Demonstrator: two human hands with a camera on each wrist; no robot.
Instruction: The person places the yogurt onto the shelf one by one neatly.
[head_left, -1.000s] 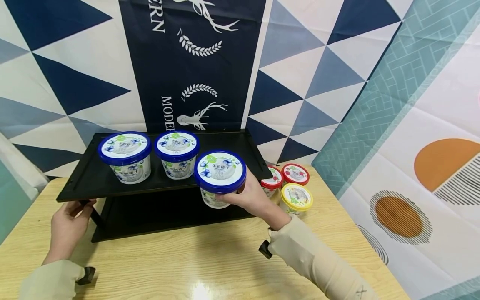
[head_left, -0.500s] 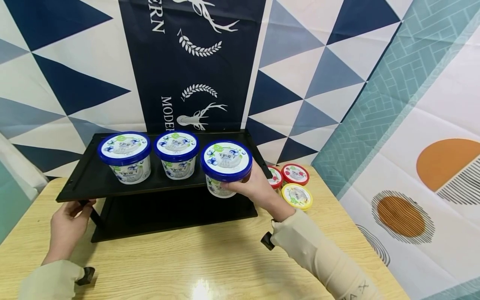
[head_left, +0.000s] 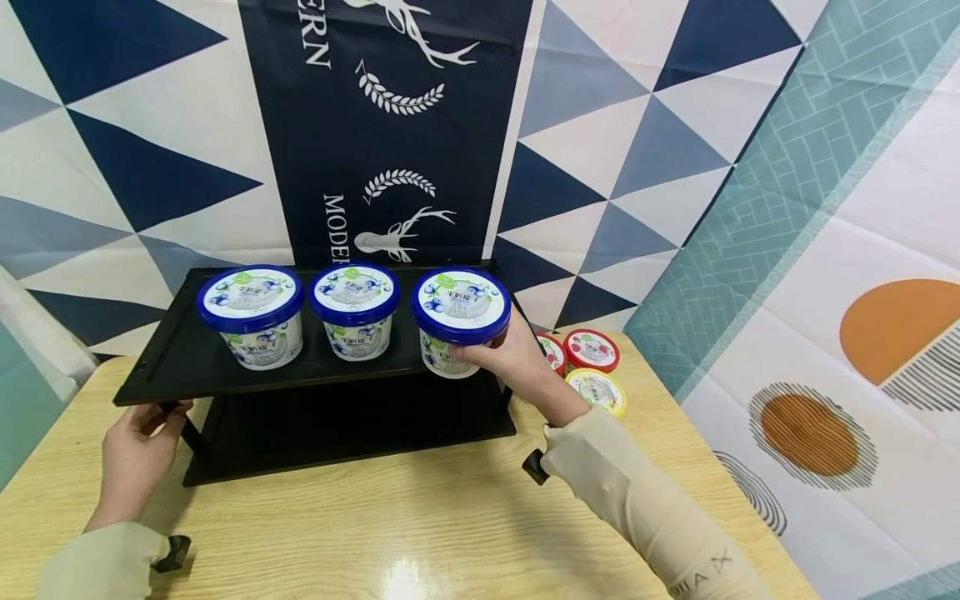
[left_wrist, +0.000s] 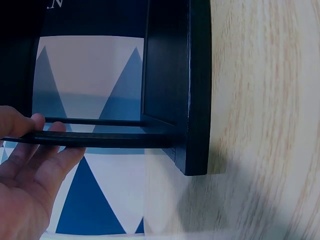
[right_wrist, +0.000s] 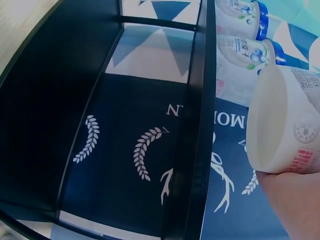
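My right hand point(head_left: 521, 358) grips a white tub with a blue lid and blueberry print point(head_left: 459, 308), at the right front of the black two-tier shelf point(head_left: 352, 446). In the right wrist view the bottom of this tub point(right_wrist: 267, 122) shows, apart from the upper board. Two matching blue-lidded tubs stand on the upper board: one at the left point(head_left: 255, 317) and one in the middle point(head_left: 355, 312). My left hand point(head_left: 138, 446) holds the shelf's front left post; in the left wrist view its thumb and fingers pinch the thin black post point(left_wrist: 115, 140).
Right of the shelf, on the wooden table point(head_left: 315, 533), stand two red-lidded tubs, one partly hidden by my right hand, the other fully visible point(head_left: 592, 349), and a yellow-lidded tub point(head_left: 597, 390). A patterned cloth wall point(head_left: 390, 150) rises directly behind the shelf.
My right hand has carried the blue-lidded tub rightward and back, from before the upper board's front edge toward its right end. The left hand has stayed on the post.
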